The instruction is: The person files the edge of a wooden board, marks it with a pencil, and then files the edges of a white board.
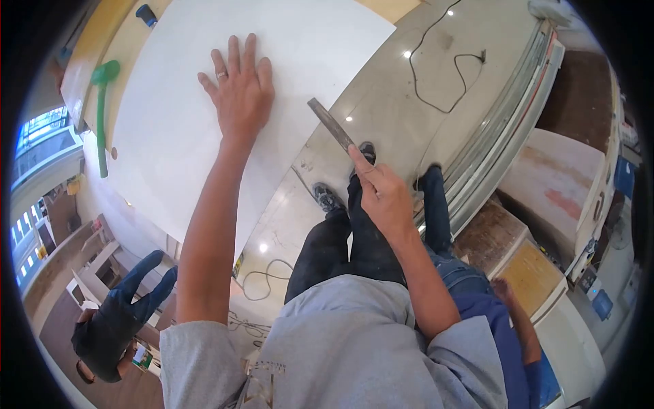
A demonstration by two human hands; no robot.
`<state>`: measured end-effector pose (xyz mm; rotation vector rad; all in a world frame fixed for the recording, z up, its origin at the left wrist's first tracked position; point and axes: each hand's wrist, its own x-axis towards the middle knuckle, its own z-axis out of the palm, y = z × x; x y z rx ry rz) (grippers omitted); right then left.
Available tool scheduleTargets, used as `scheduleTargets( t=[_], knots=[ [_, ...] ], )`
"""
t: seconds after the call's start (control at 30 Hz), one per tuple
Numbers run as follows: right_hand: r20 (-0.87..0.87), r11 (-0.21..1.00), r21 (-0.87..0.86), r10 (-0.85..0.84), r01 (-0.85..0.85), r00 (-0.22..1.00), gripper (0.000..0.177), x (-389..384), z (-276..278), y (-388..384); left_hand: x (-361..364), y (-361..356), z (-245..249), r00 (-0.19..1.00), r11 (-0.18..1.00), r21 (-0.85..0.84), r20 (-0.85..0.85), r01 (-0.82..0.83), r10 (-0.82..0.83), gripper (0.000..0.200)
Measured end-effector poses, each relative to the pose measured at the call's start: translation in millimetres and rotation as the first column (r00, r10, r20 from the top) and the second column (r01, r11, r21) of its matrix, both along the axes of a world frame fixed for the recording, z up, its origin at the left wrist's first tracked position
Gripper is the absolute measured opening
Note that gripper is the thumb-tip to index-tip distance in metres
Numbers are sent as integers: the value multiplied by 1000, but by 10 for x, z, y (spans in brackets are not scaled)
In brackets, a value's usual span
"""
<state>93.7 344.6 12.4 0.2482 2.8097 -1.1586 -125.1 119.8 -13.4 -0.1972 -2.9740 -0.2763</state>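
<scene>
My left hand (244, 95) lies flat on a large white board (177, 136), fingers spread, with a ring on one finger. Off the board's edge, my right hand (386, 198) grips a flat file (330, 124), a narrow dark grey bar, with the index finger stretched along it. The file's free end points up and left, and the part inside the fist is hidden. On the left side of the board, apart from both hands, lies a green mallet (102, 102).
A dark blue cylinder (146, 15) stands near the board's top left. Black cable (436, 102) trails over the shiny floor. Long metal profiles (501, 123) and wooden boxes (552, 177) line the right. One person (497, 334) is close on my right, another (109, 334) at lower left.
</scene>
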Motion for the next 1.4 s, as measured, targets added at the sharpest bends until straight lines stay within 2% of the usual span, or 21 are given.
scheduleTargets(
  t=[0.03, 0.13, 0.2, 0.3, 0.33, 0.37, 0.4, 0.47, 0.63, 0.7, 0.8, 0.87, 0.9, 1.0, 1.07, 1.1, 1.17, 1.2, 1.3, 1.33, 1.4],
  knots=[
    [43, 1000, -6, -1, 1, 999, 62, 14, 7, 19, 7, -3, 17, 1000, 1000, 2, 14, 1, -1, 62],
    [-143, 996, 16, -86, 89, 986, 57, -712, -285, 279, 10, 15, 68, 999, 1000, -4, 29, 27, -27, 63],
    [-91, 981, 33, -185, 189, 978, 48, -1325, -116, 499, 10, -30, 71, 998, 998, -39, 34, 55, -54, 65],
    [28, 962, 13, -274, 274, 961, 40, -1687, 206, 726, 83, -58, 184, 955, 953, -74, 65, 293, -289, 73],
    [-13, 946, -62, -320, 319, 947, 40, -1656, 165, 797, 129, -28, 231, 908, 903, -117, 130, 414, -399, 78],
    [-56, 923, -138, -370, 360, 927, 39, -1526, 63, 858, 279, -9, 271, 844, 834, -154, 193, 529, -500, 84],
    [-88, 891, -214, -425, 399, 901, 39, -1368, -35, 918, 465, 34, 328, 812, 819, -113, 261, 563, -522, 90],
    [52, 821, -286, -501, 494, 864, 40, -903, -135, 1017, 792, 104, 419, 764, 795, -80, 350, 601, -543, 89],
    [244, 809, -201, -504, 552, 828, 41, 347, -549, 1265, 608, 616, 399, 781, 806, -105, 349, 582, -518, 75],
    [328, 781, -168, -531, 601, 782, 42, 730, -704, 1367, 356, 1004, 379, 772, 799, -63, 313, 597, -552, 76],
    [307, 749, -135, -591, 649, 746, 47, 1065, -926, 1537, -116, 1656, 190, 772, 785, -11, 188, 620, -607, 80],
    [252, 740, -133, -619, 660, 744, 51, 1055, -1014, 1616, -369, 2099, 82, 749, 751, 40, 47, 660, -661, 70],
    [317, 706, -77, -652, 704, 689, 55, 961, -928, 1649, -453, 2328, 10, 700, 700, 39, 15, 714, -714, 63],
    [534, 435, -299, -661, 849, 527, 54, 816, -959, 1788, -218, 2990, 126, 528, 526, 57, -34, 849, -849, 48],
    [567, 248, -462, -656, 852, 499, 51, 667, -960, 1806, 292, 3182, 199, 567, 431, 462, -208, 775, -797, 47],
    [586, 146, -530, -648, 835, 485, 50, 586, -957, 1803, 404, 3073, 252, 562, 439, 450, -183, 777, -807, 47],
    [593, 116, -571, -626, 813, 506, 59, 249, -613, 1669, 521, 2588, 411, 547, 451, 431, -124, 781, -828, 47],
    [596, 100, -590, -615, 801, 516, 64, 136, -438, 1562, 489, 2250, 481, 649, 582, 489, 41, 650, -760, 51],
    [539, 277, -678, -443, 681, 716, 59, 133, -201, 1245, 335, 910, 275, 863, 859, 225, 115, 461, -493, 61],
    [512, 400, -654, -391, 643, 764, 58, 143, -129, 1099, 328, 527, 285, 915, 923, 86, 126, 376, -384, 58],
    [480, 623, -574, -269, 531, 835, 55, 202, 25, 741, 354, -172, 197, 957, 950, -142, 119, 279, -263, 57]
  ],
)
